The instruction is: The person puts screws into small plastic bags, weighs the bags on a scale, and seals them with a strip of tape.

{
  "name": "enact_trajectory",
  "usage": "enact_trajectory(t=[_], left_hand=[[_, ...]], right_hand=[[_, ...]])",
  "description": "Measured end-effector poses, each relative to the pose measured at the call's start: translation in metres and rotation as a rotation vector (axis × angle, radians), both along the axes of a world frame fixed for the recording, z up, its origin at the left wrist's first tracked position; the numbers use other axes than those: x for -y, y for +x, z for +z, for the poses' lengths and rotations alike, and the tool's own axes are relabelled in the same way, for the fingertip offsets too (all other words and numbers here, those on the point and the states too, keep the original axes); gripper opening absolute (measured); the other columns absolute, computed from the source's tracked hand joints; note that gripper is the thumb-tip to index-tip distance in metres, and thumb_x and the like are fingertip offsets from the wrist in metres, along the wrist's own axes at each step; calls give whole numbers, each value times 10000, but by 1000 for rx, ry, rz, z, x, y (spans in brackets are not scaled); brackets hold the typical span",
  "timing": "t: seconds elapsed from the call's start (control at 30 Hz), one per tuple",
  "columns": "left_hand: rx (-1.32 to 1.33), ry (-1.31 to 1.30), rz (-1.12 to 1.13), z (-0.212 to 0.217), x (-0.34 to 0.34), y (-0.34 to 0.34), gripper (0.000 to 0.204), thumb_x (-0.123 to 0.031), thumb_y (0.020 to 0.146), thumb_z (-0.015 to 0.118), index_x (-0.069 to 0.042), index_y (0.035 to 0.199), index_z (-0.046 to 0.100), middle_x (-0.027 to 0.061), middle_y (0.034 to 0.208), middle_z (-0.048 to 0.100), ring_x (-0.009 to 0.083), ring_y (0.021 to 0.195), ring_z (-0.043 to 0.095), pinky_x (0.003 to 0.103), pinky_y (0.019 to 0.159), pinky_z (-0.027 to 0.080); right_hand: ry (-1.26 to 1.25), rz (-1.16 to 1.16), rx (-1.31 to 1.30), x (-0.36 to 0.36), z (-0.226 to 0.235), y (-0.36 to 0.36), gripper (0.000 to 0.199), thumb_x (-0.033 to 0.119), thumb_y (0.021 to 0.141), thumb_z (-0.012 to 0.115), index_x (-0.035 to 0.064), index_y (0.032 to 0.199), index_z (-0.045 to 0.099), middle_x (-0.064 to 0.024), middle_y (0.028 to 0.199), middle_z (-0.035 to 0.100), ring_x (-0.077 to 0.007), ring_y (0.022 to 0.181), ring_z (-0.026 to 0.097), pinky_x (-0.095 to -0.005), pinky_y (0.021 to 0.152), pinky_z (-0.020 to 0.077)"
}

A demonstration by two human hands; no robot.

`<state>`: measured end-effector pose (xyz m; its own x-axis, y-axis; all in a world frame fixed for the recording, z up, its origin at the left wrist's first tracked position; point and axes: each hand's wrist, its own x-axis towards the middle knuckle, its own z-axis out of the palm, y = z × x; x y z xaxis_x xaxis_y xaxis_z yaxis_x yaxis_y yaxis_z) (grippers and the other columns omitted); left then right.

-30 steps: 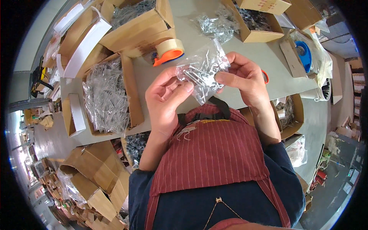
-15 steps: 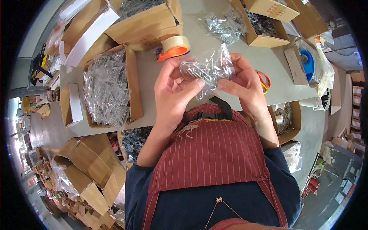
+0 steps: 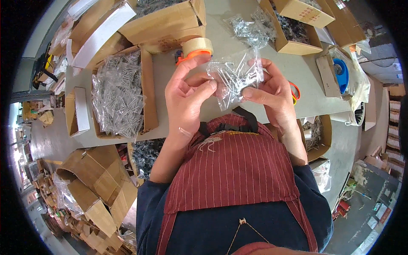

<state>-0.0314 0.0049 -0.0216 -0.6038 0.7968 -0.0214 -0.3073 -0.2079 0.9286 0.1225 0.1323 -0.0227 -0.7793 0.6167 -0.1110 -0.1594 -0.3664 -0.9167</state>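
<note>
A small clear plastic bag of screws (image 3: 233, 80) is held up over the table between my two hands. My left hand (image 3: 187, 95) pinches the bag's left edge between thumb and fingers, its index finger stretched out above. On the other side, my right hand (image 3: 274, 97) has its thumb on the front of the bag and its fingers behind, partly hidden. Just beyond my left fingertips sits a tape roll on an orange dispenser (image 3: 197, 53). To the right of my right hand lie scissors with red and yellow handles (image 3: 294, 91), partly covered by it.
On the left a cardboard box (image 3: 149, 95) holds many bagged screws (image 3: 117, 93). More bags of screws (image 3: 253, 29) lie at the back of the grey table (image 3: 170, 127). Cardboard boxes (image 3: 297, 46) stand back right, near a blue tape dispenser (image 3: 341, 75). Dark parts (image 3: 148, 155) fill a box below.
The bag has turned and spread flatter, with its screws fanned out. My left hand has shifted slightly left, and its index finger has lifted and straightened.
</note>
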Motion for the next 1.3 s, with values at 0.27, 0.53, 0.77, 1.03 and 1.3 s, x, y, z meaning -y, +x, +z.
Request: enact_trajectory(t=[0.27,0.53,0.77,1.03,1.3], left_hand=[[20,-3,-9,3,1,-2,471,23,862,594,59,1322,501,169,997,697,197,874,691,329,776,574],[-28,-36,-10,0,4,-4,487,-58,878,568,58,1343,480,218,1058,706,218,911,705,348,818,570],[-13,-67,-10,-3,4,-2,489,-81,891,590,35,1353,481,188,1029,707,200,907,693,333,838,541],[68,-94,-126,-9,-3,6,670,37,806,733,20,1380,386,130,1031,644,182,953,640,309,834,530],[87,-90,-135,-12,-7,6,624,36,801,740,25,1343,431,149,1080,653,184,958,649,308,813,540]], right_hand=[[-20,0,-16,-1,-2,-2,591,-67,809,722,-42,1313,414,-136,1063,653,-175,910,666,-310,770,567],[11,0,-2,1,0,-5,540,-57,792,743,-32,1258,471,-124,987,670,-164,830,664,-279,707,539],[39,-20,8,1,-3,-5,531,-59,785,745,-15,1248,487,-96,972,669,-133,810,652,-260,682,528],[1,-4,-35,2,-8,-7,593,-117,758,704,-14,1288,460,-89,1151,608,-140,1049,597,-282,906,487],[-46,-1,-35,2,-5,-6,584,-114,763,671,-12,1299,461,-76,1153,600,-130,1058,590,-260,888,482]])
